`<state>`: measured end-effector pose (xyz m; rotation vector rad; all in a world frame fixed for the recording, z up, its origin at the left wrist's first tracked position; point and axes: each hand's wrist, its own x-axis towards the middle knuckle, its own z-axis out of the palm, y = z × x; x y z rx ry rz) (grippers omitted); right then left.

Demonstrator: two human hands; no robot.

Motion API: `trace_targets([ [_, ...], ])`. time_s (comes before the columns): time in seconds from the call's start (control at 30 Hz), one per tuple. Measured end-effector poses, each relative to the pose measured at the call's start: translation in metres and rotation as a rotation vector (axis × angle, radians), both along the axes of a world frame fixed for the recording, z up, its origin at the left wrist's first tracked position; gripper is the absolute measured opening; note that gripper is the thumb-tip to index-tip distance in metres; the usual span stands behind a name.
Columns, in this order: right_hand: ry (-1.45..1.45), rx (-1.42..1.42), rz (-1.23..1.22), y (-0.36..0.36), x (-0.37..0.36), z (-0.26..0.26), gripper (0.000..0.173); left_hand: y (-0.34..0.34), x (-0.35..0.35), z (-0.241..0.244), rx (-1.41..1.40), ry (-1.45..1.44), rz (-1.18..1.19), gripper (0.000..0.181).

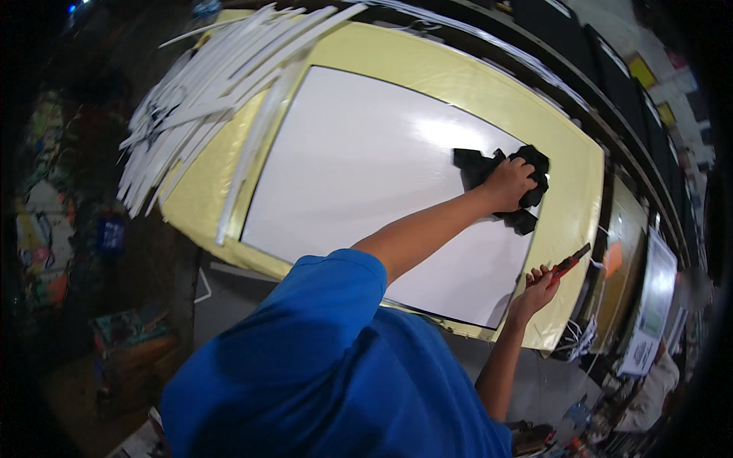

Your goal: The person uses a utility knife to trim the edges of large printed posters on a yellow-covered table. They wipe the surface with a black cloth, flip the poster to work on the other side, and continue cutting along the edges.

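A large white panel [366, 166] with a thin dark edge lies flat on a table with a yellow cover [395, 48]. My left hand [507, 184] reaches across the panel and grips a bunched black cloth [478, 165], pressed onto the surface near its right edge. Parts of the cloth spread out from under the fingers. Just past the panel's lower right edge, my right hand [539, 291] is closed around a red and black utility knife [567, 265]. Its dark end points up and away to the right. Whether a blade is out is too small to tell.
A heap of long white strips [200, 109] covers the table's left end, some overhanging. One pale strip [243, 172] lies beside the panel. To the right stand a brown board [613, 257] and a framed panel [653, 292]. Another person [650, 395] is at lower right.
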<state>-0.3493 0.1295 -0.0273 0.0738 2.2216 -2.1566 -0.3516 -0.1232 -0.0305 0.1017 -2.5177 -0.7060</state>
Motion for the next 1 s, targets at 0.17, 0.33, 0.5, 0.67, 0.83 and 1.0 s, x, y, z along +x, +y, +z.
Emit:
trace_targets([
  [0.17, 0.032, 0.110, 0.016, -0.020, 0.023, -0.008, 0.017, -0.076, 0.103, 0.010, -0.004, 0.007, 0.229, 0.049],
  [0.33, 0.134, 0.030, 0.053, -0.022, 0.021, -0.021, 0.015, -0.144, 0.240, 0.018, -0.009, -0.046, 0.485, 0.054],
  [0.5, 0.221, 0.077, 0.068, -0.019, 0.014, -0.033, 0.014, -0.240, 0.363, 0.007, -0.016, -0.058, 0.775, 0.050],
  [0.67, 0.201, 0.067, 0.048, -0.015, 0.007, -0.045, 0.025, -0.287, 0.456, 0.039, -0.243, -0.119, 0.978, 0.046],
  [0.83, 0.038, -0.109, 0.034, -0.022, 0.009, -0.027, 0.022, -0.261, 0.498, 0.067, -0.337, -0.182, 1.088, 0.062],
  [1.0, -0.060, -0.203, 0.080, 0.006, 0.002, 0.000, 0.031, -0.155, 0.449, 0.091, -0.234, -0.653, 1.155, 0.108],
])
